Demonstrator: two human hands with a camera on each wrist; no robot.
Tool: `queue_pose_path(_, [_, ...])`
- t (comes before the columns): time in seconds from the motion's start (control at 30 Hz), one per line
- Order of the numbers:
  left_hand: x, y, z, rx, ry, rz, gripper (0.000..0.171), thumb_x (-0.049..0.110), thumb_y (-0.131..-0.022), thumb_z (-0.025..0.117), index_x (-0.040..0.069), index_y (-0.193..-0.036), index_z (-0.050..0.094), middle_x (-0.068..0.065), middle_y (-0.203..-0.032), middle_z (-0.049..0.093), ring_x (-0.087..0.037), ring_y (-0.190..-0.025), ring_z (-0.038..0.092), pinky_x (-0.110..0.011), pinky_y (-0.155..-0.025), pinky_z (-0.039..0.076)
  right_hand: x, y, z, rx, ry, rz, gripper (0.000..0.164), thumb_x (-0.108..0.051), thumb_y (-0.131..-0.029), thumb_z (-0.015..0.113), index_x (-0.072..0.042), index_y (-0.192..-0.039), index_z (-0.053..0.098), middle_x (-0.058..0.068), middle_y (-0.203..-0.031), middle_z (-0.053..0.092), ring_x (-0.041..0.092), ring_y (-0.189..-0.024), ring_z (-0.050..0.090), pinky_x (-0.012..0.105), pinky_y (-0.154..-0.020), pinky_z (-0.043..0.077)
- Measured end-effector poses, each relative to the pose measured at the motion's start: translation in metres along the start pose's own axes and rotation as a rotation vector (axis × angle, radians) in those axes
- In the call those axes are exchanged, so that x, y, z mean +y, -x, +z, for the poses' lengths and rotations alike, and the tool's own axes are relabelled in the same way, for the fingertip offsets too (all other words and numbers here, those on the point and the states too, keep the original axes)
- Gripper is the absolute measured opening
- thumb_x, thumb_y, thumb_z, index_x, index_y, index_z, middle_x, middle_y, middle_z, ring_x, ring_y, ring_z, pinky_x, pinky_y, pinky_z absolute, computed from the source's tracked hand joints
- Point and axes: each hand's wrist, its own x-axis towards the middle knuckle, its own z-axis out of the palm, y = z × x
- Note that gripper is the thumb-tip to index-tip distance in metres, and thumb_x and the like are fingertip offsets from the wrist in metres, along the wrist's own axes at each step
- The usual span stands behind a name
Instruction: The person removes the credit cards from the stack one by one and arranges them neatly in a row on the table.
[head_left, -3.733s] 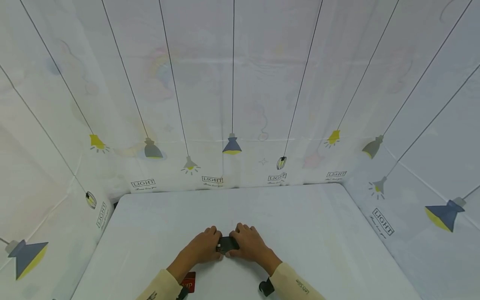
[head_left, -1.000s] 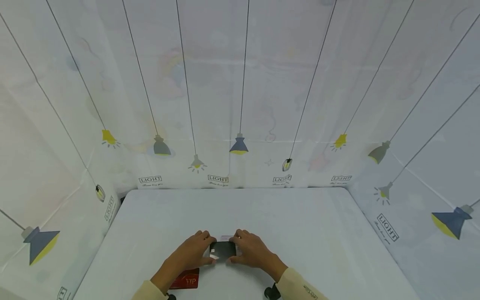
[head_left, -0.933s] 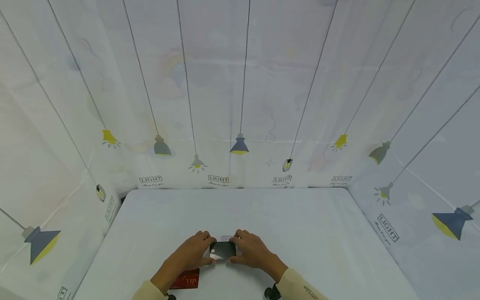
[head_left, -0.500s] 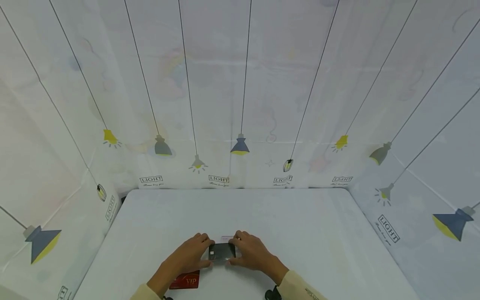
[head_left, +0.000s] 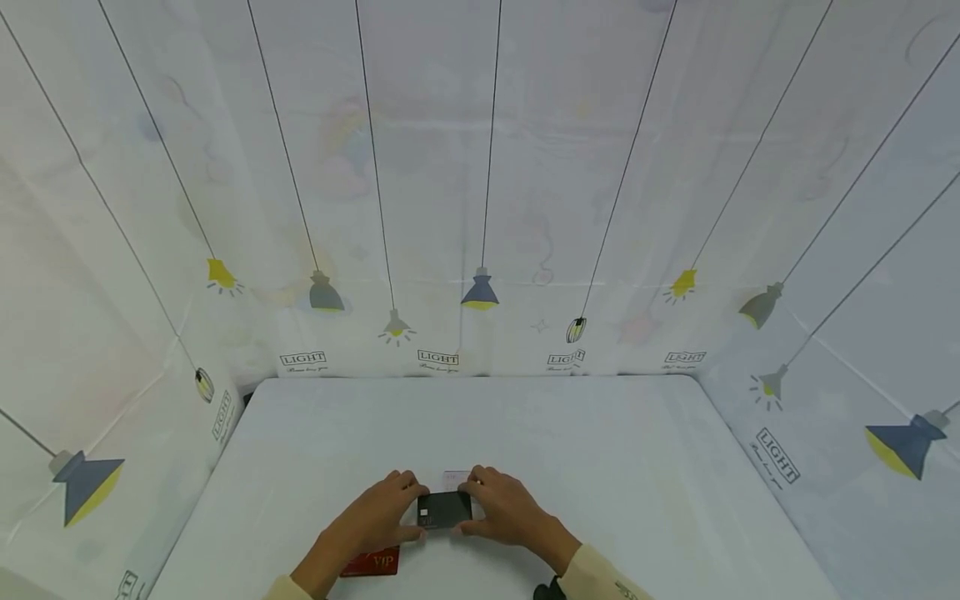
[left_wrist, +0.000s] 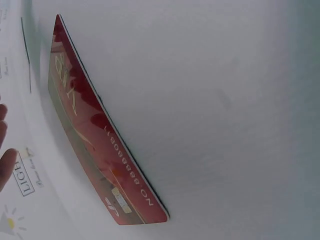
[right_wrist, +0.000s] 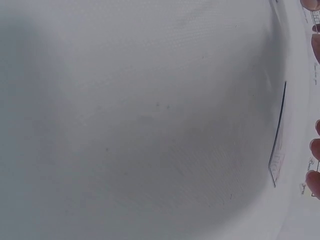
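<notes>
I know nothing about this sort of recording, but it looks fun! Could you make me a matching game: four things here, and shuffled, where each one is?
Things
1. black rectangular card
2. glossy red card lettered VIP
3. pale rectangular card
4. blue pendant lamp with a yellow underside

Places
A. printed on the white wall covering
B. partly hidden by the right hand in the head view
C. held between the person's two hands
D. on the white table, near the left forearm

Pairs: 1-C, 2-D, 3-B, 4-A
</notes>
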Motion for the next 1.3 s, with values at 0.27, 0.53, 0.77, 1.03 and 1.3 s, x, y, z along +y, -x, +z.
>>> queue_pose_path(0.27, [0.001,0.003,-0.001,-0.010,0.007,0.005,0.061,0.050,-0.084,0.077,0.015,-0.131,0.062,0.003,-0.118,0.059,-0.012,-0.102,0.055,-0.033,-0.090,0.054,-0.002,0.000,0.000,0.013,0.005,-0.014,0.064,-0.058,-0.080,0.077,-0.013,-0.124,0.068,-0.006,-0.109,0.059,0.002,-0.086,0.050,0.018,-0.070,0.046])
queue_pose_path(0.53, [0.002,0.004,-0.002,-0.004,0.015,0.009,0.059,0.045,-0.084,0.078,0.013,-0.131,0.062,0.002,-0.118,0.059,-0.012,-0.101,0.055,-0.032,-0.089,0.054,-0.004,0.000,0.000,0.013,0.003,0.008,0.064,-0.057,-0.080,0.078,-0.014,-0.125,0.068,-0.006,-0.110,0.059,0.002,-0.086,0.050,0.019,-0.071,0.046])
queue_pose_path(0.77, [0.003,0.009,-0.001,-0.020,0.033,-0.005,0.057,0.045,-0.084,0.078,0.015,-0.131,0.061,0.004,-0.118,0.058,-0.012,-0.103,0.056,-0.033,-0.090,0.054,-0.008,0.001,0.000,0.007,0.003,0.009,0.062,-0.057,-0.080,0.078,-0.014,-0.124,0.068,-0.005,-0.111,0.059,0.002,-0.086,0.051,0.018,-0.069,0.046])
queue_pose_path(1.03, [0.003,0.011,0.002,-0.016,0.038,-0.014,0.058,0.047,-0.083,0.079,0.017,-0.129,0.062,0.004,-0.119,0.059,-0.014,-0.106,0.058,-0.034,-0.093,0.054,-0.011,0.002,0.001,0.013,0.025,0.007,0.061,-0.057,-0.081,0.078,-0.015,-0.124,0.068,-0.006,-0.111,0.059,0.002,-0.087,0.051,0.019,-0.070,0.046])
queue_pose_path(1.3, [0.003,0.013,0.006,-0.019,0.046,-0.012,0.056,0.047,-0.083,0.079,0.017,-0.127,0.063,0.007,-0.117,0.058,-0.010,-0.103,0.055,-0.033,-0.091,0.053,-0.014,0.005,0.002,-0.006,0.027,0.005,0.061,-0.057,-0.081,0.077,-0.014,-0.123,0.068,-0.006,-0.109,0.058,0.002,-0.084,0.052,0.020,-0.068,0.046])
